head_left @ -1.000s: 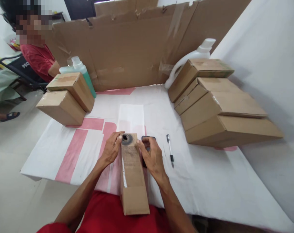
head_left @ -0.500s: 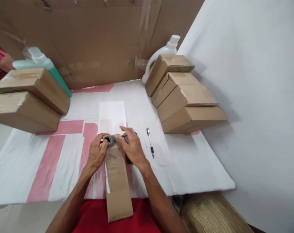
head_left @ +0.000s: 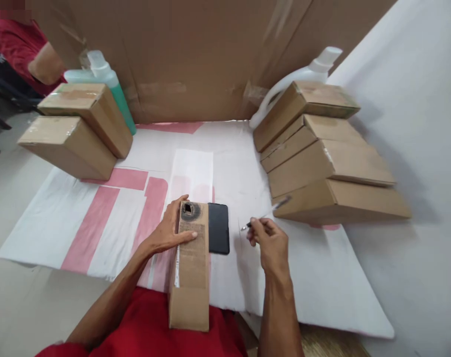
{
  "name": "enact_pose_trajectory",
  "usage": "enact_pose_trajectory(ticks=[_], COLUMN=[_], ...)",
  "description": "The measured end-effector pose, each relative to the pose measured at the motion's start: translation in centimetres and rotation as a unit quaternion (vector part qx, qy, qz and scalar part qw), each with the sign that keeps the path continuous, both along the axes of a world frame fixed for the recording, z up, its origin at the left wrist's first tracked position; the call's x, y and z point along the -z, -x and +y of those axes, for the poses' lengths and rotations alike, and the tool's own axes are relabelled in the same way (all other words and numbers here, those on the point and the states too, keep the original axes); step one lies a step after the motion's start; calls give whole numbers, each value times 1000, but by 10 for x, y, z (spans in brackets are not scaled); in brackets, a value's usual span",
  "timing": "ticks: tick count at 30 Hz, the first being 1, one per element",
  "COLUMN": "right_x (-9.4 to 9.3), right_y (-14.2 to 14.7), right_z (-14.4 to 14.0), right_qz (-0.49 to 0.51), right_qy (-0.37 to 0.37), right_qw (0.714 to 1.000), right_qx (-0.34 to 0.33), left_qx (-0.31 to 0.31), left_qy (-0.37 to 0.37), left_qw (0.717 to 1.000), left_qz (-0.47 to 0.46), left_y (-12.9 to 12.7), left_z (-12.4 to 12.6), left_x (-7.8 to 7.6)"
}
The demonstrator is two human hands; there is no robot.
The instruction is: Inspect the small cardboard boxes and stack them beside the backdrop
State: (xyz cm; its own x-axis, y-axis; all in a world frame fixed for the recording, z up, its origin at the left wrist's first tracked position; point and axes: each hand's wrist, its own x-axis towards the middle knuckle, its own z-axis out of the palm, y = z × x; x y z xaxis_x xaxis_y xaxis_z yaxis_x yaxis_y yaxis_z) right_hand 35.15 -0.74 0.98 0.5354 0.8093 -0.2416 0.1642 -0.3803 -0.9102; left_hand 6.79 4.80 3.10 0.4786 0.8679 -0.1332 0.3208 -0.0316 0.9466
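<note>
The left hand (head_left: 169,230) lies flat, steadying the light, stiff cardboard box (head_left: 190,265), while the right hand (head_left: 272,243) pinches a thin, slippery-looking pen (head_left: 264,215) near its middle.

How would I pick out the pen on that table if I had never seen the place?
Start at the white and pink table cover and find the long cardboard box nearest the person, pinned under the left hand, with a black phone beside it. Right of the phone, the right hand holds the pen. It is the only thin stick-like thing; all else is boxes and bottles.
</note>
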Motion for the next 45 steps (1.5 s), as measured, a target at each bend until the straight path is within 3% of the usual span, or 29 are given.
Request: enact_pose_trajectory(ticks=[2, 4, 9, 15, 21, 24, 26, 28, 31, 33, 37, 41, 43, 45], right_x=[-16, -29, -38, -39, -35, -20, -5, 11, 27, 28, 11, -2, -2, 0], right_y=[24, 52, 98, 89, 66, 46, 33, 25, 22, 26, 51, 85, 93, 91], right_z=[12, 23, 33, 28, 42, 45, 40, 30, 14, 7, -3, -7, -6, -4], right_qz=[147, 226, 195, 162, 86, -108, -253, -322, -342, -357, -372, -359, -336, -270], right_qy=[-126, -190, -191, -188, -188, -109, -9, 65, 103, 115, 126, 214, 235, 208], right_qw=[981, 955, 947, 945, 973, 986, 964, 940, 930, 923, 914, 895, 902, 933], right_qx=[17, -31, -168, -213, -99, -63, -78, -93, -90, -82, -103, -155, -134, -112], left_qx=[-3, -13, -16, -18, -16, -15, -15, -15, -14, -14, -16, -20, -22, -21], left_qy=[-1, -5, -21, -25, -26, -20, -16, -10, -2, 0, -5, -9, -9, -10], left_qw=[1000, 1000, 999, 999, 999, 999, 999, 999, 999, 999, 999, 999, 999, 999], left_qz=[-6, -11, -22, -20, -25, -30, -33, -33, -38, -42, -38, -34, -35, -39], left_y=[-1, -3, -3, -1, 0, 1, 1, 1, 2, 1, 0, -1, -1, -1], left_z=[0, 1, 0, 0, 1, 2, 2, 2, 2, 2, 2, 2, 2, 2], left_x=[1, 2, 4, 5, 8, 10, 11, 11, 11, 9, 7, 7, 8, 9])
